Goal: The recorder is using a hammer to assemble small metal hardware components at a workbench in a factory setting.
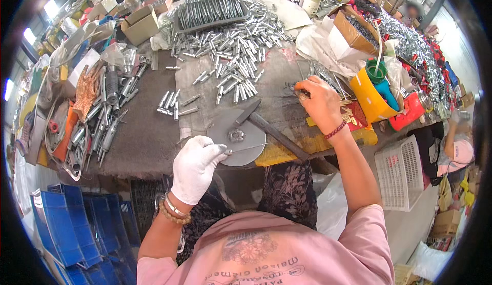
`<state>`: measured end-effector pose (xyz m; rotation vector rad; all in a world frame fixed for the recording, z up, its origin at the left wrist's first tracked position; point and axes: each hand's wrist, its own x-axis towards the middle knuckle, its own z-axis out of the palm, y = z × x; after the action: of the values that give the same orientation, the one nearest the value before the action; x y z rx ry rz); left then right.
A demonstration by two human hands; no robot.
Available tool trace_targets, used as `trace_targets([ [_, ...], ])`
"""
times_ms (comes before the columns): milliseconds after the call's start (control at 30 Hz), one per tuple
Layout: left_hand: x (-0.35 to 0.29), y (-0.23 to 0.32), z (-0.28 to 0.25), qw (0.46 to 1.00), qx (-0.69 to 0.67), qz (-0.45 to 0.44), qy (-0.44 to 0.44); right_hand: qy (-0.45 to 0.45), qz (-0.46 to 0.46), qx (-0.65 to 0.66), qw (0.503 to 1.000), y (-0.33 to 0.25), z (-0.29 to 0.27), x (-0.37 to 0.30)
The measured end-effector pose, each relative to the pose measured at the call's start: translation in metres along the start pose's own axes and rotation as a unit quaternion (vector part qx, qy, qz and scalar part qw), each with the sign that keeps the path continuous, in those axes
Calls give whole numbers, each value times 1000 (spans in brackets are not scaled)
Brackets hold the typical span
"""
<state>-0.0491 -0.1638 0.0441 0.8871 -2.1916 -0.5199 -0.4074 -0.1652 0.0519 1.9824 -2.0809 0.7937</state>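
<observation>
My left hand (193, 169), in a white glove, is closed on a thin metal rod (250, 147) that sticks out to the right over a round grey plate (218, 128). A small heap of shiny bits (236, 135) lies on the plate. Across the plate's right edge rests a hammer (279, 135), its head on the plate and its handle pointing toward me. My bare right hand (323, 105) is at the right of the table with fingers pinched beside small dark parts (290, 87); what is between its fingertips is too small to make out.
Loose metal tubes (233, 54) spread over the far table, below a black tray (212, 14) of upright ones. Hand tools (105, 116) crowd the left. A cut yellow container (373, 94) and a red one (409, 112) stand right. Blue bins (64, 223) and a white basket (397, 175) sit below.
</observation>
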Motion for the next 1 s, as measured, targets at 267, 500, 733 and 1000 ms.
trace_targets([
  [267,-5,0,1,1000,12,-4,12,-72,-104,-85,988,4,28,33],
  [500,-3,-5,2,999,37,26,17,-109,14,65,992,-30,3,27],
  [733,-7,-10,6,996,72,38,22,-179,51,472,862,-111,-5,-34],
  [1000,-10,-13,8,997,58,40,37,-62,-64,365,927,-143,19,-63],
])
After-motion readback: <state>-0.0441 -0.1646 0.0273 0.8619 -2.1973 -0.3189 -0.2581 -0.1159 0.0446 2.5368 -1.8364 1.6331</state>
